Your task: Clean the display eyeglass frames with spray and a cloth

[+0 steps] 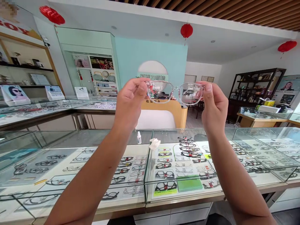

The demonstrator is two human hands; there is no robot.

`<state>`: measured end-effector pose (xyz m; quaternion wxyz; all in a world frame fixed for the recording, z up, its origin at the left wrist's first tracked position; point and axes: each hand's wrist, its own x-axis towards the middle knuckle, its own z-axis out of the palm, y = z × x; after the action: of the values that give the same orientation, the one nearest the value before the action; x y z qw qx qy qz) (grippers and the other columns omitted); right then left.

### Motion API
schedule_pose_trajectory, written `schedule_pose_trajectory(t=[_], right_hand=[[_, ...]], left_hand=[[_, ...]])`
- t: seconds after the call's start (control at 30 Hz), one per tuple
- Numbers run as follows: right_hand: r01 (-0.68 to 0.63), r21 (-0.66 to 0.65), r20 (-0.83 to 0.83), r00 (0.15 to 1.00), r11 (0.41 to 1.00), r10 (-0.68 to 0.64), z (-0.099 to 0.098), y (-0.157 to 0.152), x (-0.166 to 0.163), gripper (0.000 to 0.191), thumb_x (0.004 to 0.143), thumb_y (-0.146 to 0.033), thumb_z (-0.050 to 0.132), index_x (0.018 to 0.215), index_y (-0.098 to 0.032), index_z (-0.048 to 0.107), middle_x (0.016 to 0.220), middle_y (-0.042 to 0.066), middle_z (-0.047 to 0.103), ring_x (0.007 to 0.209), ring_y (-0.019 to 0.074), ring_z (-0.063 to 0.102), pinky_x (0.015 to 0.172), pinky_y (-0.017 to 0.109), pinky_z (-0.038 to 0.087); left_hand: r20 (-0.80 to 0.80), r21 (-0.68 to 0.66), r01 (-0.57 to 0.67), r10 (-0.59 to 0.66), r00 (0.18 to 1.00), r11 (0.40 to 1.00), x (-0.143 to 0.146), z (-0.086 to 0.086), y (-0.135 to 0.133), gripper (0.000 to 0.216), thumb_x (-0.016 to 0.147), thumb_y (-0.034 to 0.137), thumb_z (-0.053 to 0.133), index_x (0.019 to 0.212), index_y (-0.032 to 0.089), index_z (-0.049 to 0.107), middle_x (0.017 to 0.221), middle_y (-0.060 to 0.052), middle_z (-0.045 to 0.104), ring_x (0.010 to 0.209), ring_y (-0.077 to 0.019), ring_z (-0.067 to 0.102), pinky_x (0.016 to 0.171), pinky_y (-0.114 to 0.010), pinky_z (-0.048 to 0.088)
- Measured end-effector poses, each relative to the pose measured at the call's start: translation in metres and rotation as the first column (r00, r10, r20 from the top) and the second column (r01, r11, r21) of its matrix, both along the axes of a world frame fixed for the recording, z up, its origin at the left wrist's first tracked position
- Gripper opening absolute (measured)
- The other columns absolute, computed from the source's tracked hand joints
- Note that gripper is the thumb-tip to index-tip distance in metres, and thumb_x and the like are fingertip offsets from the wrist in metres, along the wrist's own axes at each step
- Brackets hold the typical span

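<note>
A pair of clear-framed eyeglasses [175,88] is held up at about eye height, over the glass counter. My left hand [131,100] pinches its left end between thumb and fingers. At the other end, my right hand [215,104] grips the frame with the thumb towards me. The lenses are see-through, and the temples are mostly hidden. Below, on the countertop, stand a small white bottle [139,137] and a crumpled white cloth or tissue [154,144]. A row of dark-framed glasses [190,154] lies to their right.
The glass display counter [146,175] spans the front, with many eyeglasses inside. Another showcase [56,106] runs along the left. Behind are a wooden reception desk [184,116], a dark shelf unit [256,86] and a smaller glass case [255,118] at the right.
</note>
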<state>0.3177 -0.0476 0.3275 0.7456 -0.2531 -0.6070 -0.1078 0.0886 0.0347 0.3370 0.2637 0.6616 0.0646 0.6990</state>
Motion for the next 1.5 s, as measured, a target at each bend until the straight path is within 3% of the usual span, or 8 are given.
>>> schedule_pose_trajectory(t=[0.43,0.63,0.83,1.0,1.17,1.33,1.5], right_hand=[[-0.025,0.029,-0.004,1.000,0.999,0.025,-0.002,-0.006,0.009,0.043,0.109,-0.065,0.049,0.132,-0.033,0.067,0.102,0.006,0.069,0.100,0.0240,0.073,0.089,0.044,0.063],[0.062,-0.031,0.017,0.998,0.998,-0.061,-0.003,-0.008,0.010,0.052,0.109,-0.070,0.041,0.140,-0.035,0.063,0.113,0.008,0.070,0.107,0.0251,0.074,0.088,0.044,0.064],[-0.021,-0.068,-0.076,0.997,0.997,0.016,-0.008,-0.003,0.015,0.048,0.109,-0.068,0.047,0.136,-0.034,0.066,0.122,0.008,0.071,0.107,0.0245,0.075,0.088,0.044,0.064],[-0.040,-0.044,0.008,0.999,0.998,0.040,-0.019,0.010,0.025,0.054,0.109,-0.071,0.040,0.137,-0.036,0.070,0.126,0.007,0.074,0.106,0.0262,0.078,0.082,0.044,0.064],[-0.106,-0.015,-0.038,0.994,0.994,0.106,-0.026,0.018,0.028,0.052,0.108,-0.071,0.045,0.131,-0.037,0.076,0.128,0.006,0.076,0.106,0.0282,0.080,0.079,0.044,0.063],[-0.121,0.001,-0.028,0.992,0.993,0.121,-0.031,0.025,0.029,0.053,0.108,-0.072,0.044,0.130,-0.036,0.077,0.130,0.007,0.077,0.105,0.0286,0.080,0.078,0.045,0.063],[-0.124,-0.003,-0.009,0.992,0.992,0.124,-0.034,0.032,0.031,0.052,0.110,-0.070,0.039,0.128,-0.039,0.077,0.133,0.007,0.077,0.101,0.0264,0.081,0.072,0.042,0.062]], left_hand=[[0.059,0.031,0.076,-0.078,0.995,0.997,0.012,-0.004,-0.017,0.040,0.087,0.065,0.082,0.106,0.030,0.082,0.108,-0.006,0.073,0.095,-0.0171,0.066,0.078,-0.032,0.053],[0.045,0.040,0.070,-0.072,0.996,0.997,0.013,-0.006,-0.020,0.036,0.094,0.064,0.074,0.110,0.032,0.080,0.109,-0.004,0.074,0.094,-0.0166,0.065,0.079,-0.033,0.053],[0.042,0.058,0.040,-0.043,0.998,0.998,0.013,-0.007,-0.026,0.037,0.093,0.065,0.075,0.109,0.032,0.079,0.112,-0.005,0.073,0.102,-0.0199,0.069,0.082,-0.035,0.056],[0.019,0.081,0.034,-0.036,0.999,0.996,0.012,-0.010,-0.028,0.038,0.093,0.066,0.075,0.110,0.033,0.077,0.111,-0.005,0.070,0.110,-0.0231,0.069,0.086,-0.037,0.057],[0.008,0.050,-0.002,0.002,1.000,0.999,0.012,-0.013,-0.027,0.047,0.090,0.071,0.075,0.113,0.030,0.077,0.101,-0.006,0.068,0.105,-0.0238,0.069,0.087,-0.038,0.058],[0.003,0.025,-0.028,0.028,1.000,0.999,0.013,-0.014,-0.027,0.048,0.090,0.072,0.074,0.114,0.031,0.077,0.107,-0.007,0.071,0.110,-0.0267,0.071,0.090,-0.039,0.059],[0.016,0.032,0.026,-0.027,1.000,0.999,0.013,-0.016,-0.025,0.044,0.090,0.069,0.076,0.113,0.031,0.078,0.108,-0.006,0.071,0.108,-0.0245,0.070,0.092,-0.039,0.058]])
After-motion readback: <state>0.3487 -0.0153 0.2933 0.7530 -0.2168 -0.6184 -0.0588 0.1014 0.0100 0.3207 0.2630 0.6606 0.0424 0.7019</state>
